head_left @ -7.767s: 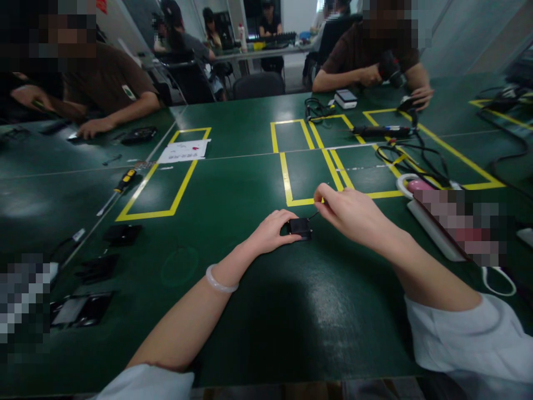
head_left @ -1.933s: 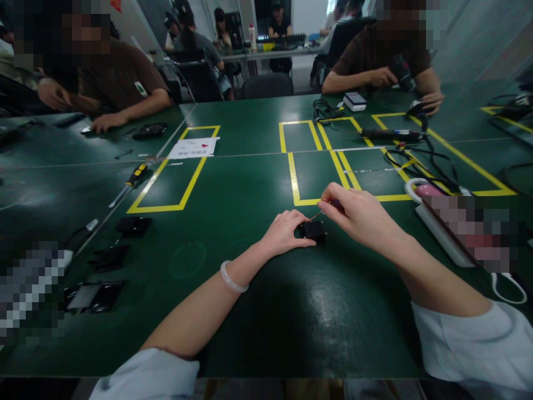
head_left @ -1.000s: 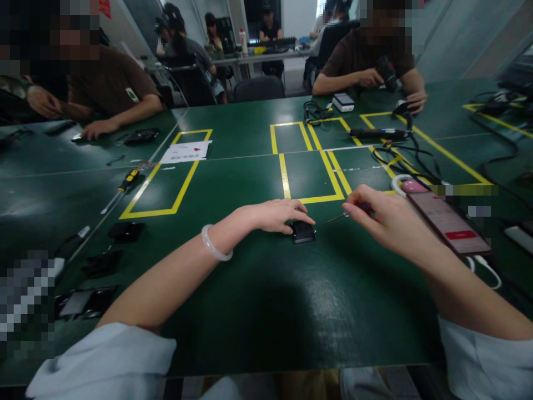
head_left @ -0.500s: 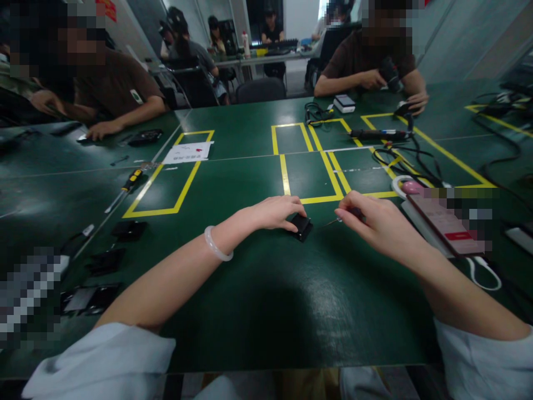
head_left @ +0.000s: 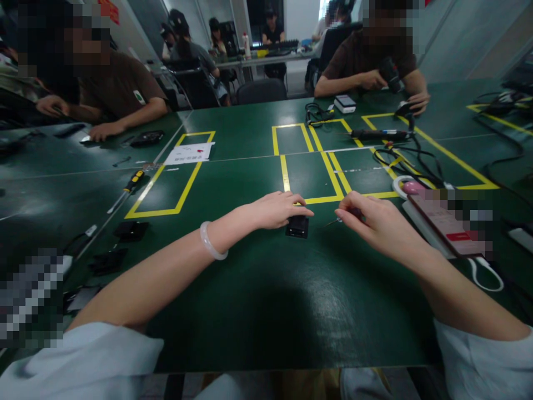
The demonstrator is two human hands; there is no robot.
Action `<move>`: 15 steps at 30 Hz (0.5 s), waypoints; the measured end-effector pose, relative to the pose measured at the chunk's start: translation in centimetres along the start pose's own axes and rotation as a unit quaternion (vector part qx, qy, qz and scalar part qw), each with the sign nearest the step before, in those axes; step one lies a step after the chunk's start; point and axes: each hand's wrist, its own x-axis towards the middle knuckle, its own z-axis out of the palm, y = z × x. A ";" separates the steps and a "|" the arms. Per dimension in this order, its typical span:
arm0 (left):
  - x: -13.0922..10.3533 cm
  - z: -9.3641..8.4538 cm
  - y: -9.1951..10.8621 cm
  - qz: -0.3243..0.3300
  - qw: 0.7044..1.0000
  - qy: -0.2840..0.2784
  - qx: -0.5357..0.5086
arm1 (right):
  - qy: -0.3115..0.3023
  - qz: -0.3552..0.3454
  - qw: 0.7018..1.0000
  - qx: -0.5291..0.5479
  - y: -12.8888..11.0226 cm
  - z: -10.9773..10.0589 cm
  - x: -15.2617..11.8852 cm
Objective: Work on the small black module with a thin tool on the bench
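On the green desk point(head_left: 258, 311), a small black square part point(head_left: 298, 227) lies beneath the left hand point(head_left: 281, 211); right of it, a thin metal-shafted tool point(head_left: 338, 220) is in the right hand point(head_left: 370, 218). A rectangular pink-screened phone point(head_left: 445, 222) lies farther right. Well left lies a yellow-and-black screwdriver point(head_left: 135, 181) (a white paper sheet point(head_left: 189, 153) sits farther back).

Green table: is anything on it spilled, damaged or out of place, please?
Nothing looks spilled or clearly damaged; the left hand partly hides the small black part. Only the black cables on the right look untidy, lying in loose loops across the yellow tape.
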 end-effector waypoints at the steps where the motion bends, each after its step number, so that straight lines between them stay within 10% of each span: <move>1: 0.3 0.2 0.0 0.010 1.000 -0.002 0.009 | 0.001 -0.001 1.000 0.001 0.0 0.0 0.0; 15: 0.8 1.1 -0.5 0.015 0.999 -0.020 -0.036 | 0.007 0.001 1.000 0.011 -0.5 0.2 0.5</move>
